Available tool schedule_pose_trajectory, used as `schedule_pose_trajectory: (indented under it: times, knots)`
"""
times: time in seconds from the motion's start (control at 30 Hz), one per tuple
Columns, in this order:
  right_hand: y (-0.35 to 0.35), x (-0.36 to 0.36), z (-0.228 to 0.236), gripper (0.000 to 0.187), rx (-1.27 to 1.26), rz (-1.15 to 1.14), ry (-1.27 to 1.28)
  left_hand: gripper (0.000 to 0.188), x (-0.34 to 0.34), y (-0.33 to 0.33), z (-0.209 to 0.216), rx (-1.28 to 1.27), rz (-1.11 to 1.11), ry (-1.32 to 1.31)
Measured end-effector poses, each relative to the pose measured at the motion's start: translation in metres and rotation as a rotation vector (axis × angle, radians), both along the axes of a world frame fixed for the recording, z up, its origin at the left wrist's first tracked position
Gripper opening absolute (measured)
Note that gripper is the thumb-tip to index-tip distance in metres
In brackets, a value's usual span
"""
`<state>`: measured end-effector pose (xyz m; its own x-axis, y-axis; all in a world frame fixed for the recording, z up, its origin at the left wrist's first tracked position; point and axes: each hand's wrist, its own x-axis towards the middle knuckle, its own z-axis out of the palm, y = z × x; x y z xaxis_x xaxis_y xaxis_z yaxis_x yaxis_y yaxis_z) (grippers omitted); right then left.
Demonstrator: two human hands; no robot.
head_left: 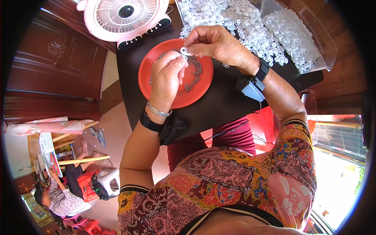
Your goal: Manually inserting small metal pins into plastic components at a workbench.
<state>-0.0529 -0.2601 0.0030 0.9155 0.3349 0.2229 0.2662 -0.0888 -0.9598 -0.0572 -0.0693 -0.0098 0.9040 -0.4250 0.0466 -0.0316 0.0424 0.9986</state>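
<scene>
Above a round red-orange plate point(204, 80), my two hands meet with their fingertips almost touching. My right hand point(221, 46) pinches a small white plastic piece with a round hole point(184, 50) between thumb and forefinger. Just below it, my left hand point(166, 76) is closed at the fingertips on another small white plastic piece point(183, 57), partly hidden by the fingers. Many thin grey metal pins or screws point(194, 78), too small to tell which, lie in a ring in the plate.
White plastic pieces point(250, 35) lie heaped at the back right of the dark table point(223, 107). A clear bin point(329, 55) holds more. A pink and white fan point(125, 15) stands back left. Another person point(68, 199) sits at the lower left.
</scene>
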Motion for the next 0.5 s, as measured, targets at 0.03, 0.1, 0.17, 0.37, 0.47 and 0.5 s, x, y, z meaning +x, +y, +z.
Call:
schedule_pose_trajectory:
  times: [0.03, 0.1, 0.17, 0.37, 0.47, 0.5]
  knots:
    - [0.002, -0.001, -0.001, 0.013, -0.007, -0.003, -0.017, 0.020, 0.000, 0.000, 0.000, 0.001, 0.004, 0.000]
    - [0.005, -0.003, -0.002, 0.012, -0.013, -0.005, -0.033, 0.020, -0.001, -0.001, 0.000, -0.023, 0.017, 0.004]
    - [0.007, -0.004, -0.001, 0.013, -0.011, -0.016, -0.033, 0.019, -0.001, -0.001, -0.001, -0.046, 0.032, 0.007]
    - [0.016, -0.009, -0.005, 0.021, -0.095, -0.098, -0.213, 0.021, -0.001, -0.002, -0.005, -0.120, 0.048, 0.029]
    - [0.019, -0.016, 0.005, 0.024, -0.215, -0.138, -0.231, 0.023, 0.000, -0.001, -0.006, -0.160, 0.027, 0.082]
    - [0.019, -0.016, 0.007, 0.025, -0.281, -0.132, -0.214, 0.024, 0.000, 0.000, -0.005, -0.182, 0.026, 0.129]
